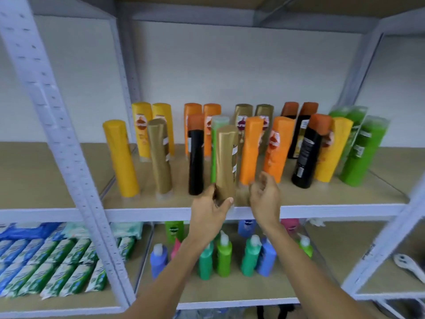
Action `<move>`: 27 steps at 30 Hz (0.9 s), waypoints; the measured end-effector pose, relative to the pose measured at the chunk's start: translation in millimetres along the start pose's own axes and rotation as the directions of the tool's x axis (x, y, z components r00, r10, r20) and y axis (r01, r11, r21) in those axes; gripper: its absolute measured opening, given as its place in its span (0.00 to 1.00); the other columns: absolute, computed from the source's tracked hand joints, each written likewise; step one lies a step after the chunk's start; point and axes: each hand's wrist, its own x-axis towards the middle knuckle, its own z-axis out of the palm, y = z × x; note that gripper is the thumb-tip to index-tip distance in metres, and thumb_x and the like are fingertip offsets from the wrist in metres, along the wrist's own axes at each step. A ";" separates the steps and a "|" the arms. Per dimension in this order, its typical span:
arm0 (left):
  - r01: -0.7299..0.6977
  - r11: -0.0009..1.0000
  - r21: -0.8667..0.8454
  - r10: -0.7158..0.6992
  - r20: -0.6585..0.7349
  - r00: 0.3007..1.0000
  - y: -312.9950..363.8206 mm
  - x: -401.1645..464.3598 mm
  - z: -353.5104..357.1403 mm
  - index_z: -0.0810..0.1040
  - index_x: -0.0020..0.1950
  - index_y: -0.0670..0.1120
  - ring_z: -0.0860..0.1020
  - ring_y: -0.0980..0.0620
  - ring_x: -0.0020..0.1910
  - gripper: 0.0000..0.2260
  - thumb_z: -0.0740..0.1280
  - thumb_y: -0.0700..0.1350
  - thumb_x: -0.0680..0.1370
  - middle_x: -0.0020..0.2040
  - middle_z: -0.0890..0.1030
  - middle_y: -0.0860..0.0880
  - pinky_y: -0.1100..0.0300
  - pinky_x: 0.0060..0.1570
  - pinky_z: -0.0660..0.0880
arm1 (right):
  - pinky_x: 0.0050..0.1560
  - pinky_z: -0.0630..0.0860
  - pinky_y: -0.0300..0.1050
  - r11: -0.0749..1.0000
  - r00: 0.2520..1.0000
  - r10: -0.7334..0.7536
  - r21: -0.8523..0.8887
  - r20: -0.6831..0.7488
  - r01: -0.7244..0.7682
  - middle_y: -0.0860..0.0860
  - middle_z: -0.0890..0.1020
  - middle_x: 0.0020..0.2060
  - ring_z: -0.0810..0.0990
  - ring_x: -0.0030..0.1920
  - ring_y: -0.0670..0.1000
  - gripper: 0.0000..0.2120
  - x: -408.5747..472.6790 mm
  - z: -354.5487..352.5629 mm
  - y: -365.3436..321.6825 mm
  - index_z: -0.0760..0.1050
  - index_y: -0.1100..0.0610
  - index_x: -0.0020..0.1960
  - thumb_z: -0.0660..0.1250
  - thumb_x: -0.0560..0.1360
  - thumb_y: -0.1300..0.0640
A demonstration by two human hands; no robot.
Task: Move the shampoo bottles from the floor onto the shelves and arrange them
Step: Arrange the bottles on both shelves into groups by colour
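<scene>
Head view shows my left hand gripping the lower end of a gold bottle, thumb across its front and fingers curled behind. It stands upright, cap end down, at the front edge of the upper shelf, near the middle. It is tall and slim, metallic gold, with a label strip along its right side. My right hand hovers just beside it, fingers loosely curled and holding nothing.

Around it on the same shelf I count the other bottles by colour: four yellow, five orange, three more gold, and four black with rust-orange ends. A pale green one stands right behind the gold bottle, and a green cluster fills the right end; blur keeps me from counting those. The back row stands in pairs near the rear edge, while the nearer row is mixed in colour.

On the lower shelf stand small pump bottles in green, blue and pink, and to the left lie rows of green-and-blue packets.
</scene>
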 end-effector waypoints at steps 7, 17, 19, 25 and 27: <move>0.072 0.982 0.173 -0.044 -0.160 0.986 16.1 8.7 42.2 0.76 0.54 0.42 0.78 0.46 0.36 0.17 0.72 0.52 0.73 0.33 0.78 0.50 0.54 0.36 0.75 | 0.45 0.71 0.42 0.995 0.954 0.077 0.034 0.289 -0.090 0.57 0.81 0.52 0.80 0.52 0.58 0.24 43.3 15.1 14.6 0.65 0.58 0.66 0.70 0.73 0.60; 0.128 0.962 0.240 -0.077 -0.210 0.975 26.9 19.6 63.6 0.74 0.47 0.46 0.76 0.52 0.34 0.12 0.72 0.52 0.73 0.34 0.77 0.52 0.63 0.33 0.72 | 0.54 0.77 0.49 0.988 0.924 0.037 0.124 0.382 -0.091 0.48 0.79 0.53 0.79 0.51 0.51 0.27 16.2 -33.9 28.8 0.63 0.50 0.70 0.69 0.74 0.57; 0.130 0.965 0.226 -0.084 -0.205 0.975 31.3 25.0 70.7 0.73 0.46 0.47 0.74 0.55 0.31 0.11 0.72 0.51 0.73 0.32 0.76 0.53 0.67 0.30 0.67 | 0.53 0.77 0.48 0.988 0.920 0.026 0.132 0.392 -0.084 0.48 0.79 0.53 0.80 0.50 0.50 0.27 11.3 -48.7 33.5 0.63 0.50 0.70 0.70 0.74 0.56; 0.131 0.972 0.194 -0.092 -0.198 0.976 34.9 48.9 99.3 0.75 0.50 0.46 0.76 0.48 0.36 0.13 0.72 0.51 0.72 0.36 0.78 0.49 0.54 0.35 0.74 | 0.47 0.79 0.46 0.992 0.927 0.050 0.089 0.372 -0.089 0.49 0.80 0.51 0.81 0.46 0.49 0.29 15.1 -70.1 46.5 0.62 0.50 0.72 0.69 0.74 0.53; 0.146 0.972 0.187 -0.107 -0.205 0.973 34.7 54.3 104.3 0.75 0.53 0.45 0.77 0.48 0.38 0.15 0.72 0.51 0.73 0.38 0.79 0.48 0.54 0.37 0.74 | 0.38 0.76 0.33 0.992 0.927 0.059 0.081 0.371 -0.095 0.50 0.80 0.51 0.80 0.45 0.48 0.29 17.9 -73.2 47.0 0.62 0.51 0.72 0.69 0.75 0.53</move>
